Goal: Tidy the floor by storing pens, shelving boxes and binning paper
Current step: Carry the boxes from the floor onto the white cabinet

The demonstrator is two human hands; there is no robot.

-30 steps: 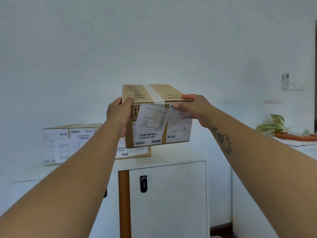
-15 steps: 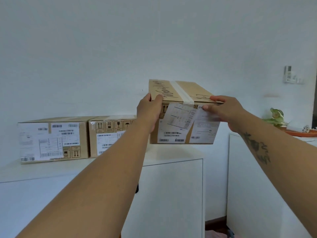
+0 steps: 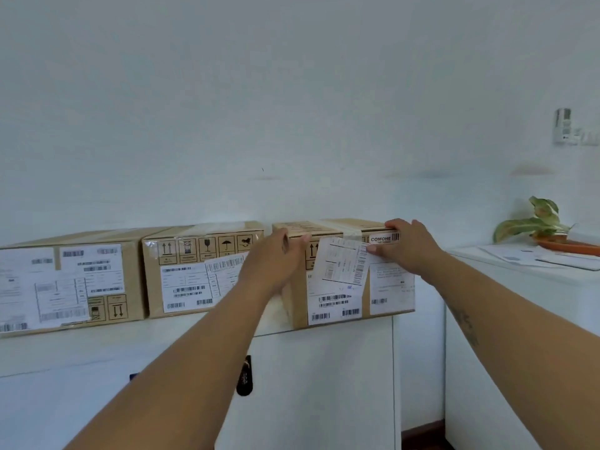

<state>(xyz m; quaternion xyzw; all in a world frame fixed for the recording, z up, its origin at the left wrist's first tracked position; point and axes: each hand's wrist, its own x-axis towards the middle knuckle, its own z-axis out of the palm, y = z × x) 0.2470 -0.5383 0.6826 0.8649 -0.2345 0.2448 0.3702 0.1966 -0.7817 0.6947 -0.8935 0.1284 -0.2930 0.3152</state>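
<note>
A taped brown cardboard box [image 3: 337, 300] with white shipping labels rests on the right end of the white cabinet top [image 3: 97, 345], its front slightly over the edge. My left hand [image 3: 272, 261] grips its upper left corner, fingers over the top edge. My right hand [image 3: 406, 248] holds the upper right front, fingers curled over the top and thumb on the label. Two more labelled boxes stand in a row to its left, a middle box [image 3: 194, 271] and a larger left box [image 3: 65, 280].
The cabinet door has a black lock [image 3: 244, 375]. A second white cabinet [image 3: 487, 319] on the right carries papers [image 3: 526, 256] and a potted plant [image 3: 539, 219] on an orange tray. A small device [image 3: 563, 126] hangs on the wall.
The box I held in the air has come down onto the cabinet top beside the other two boxes. Both hands stay on it. My view shifted left and closer.
</note>
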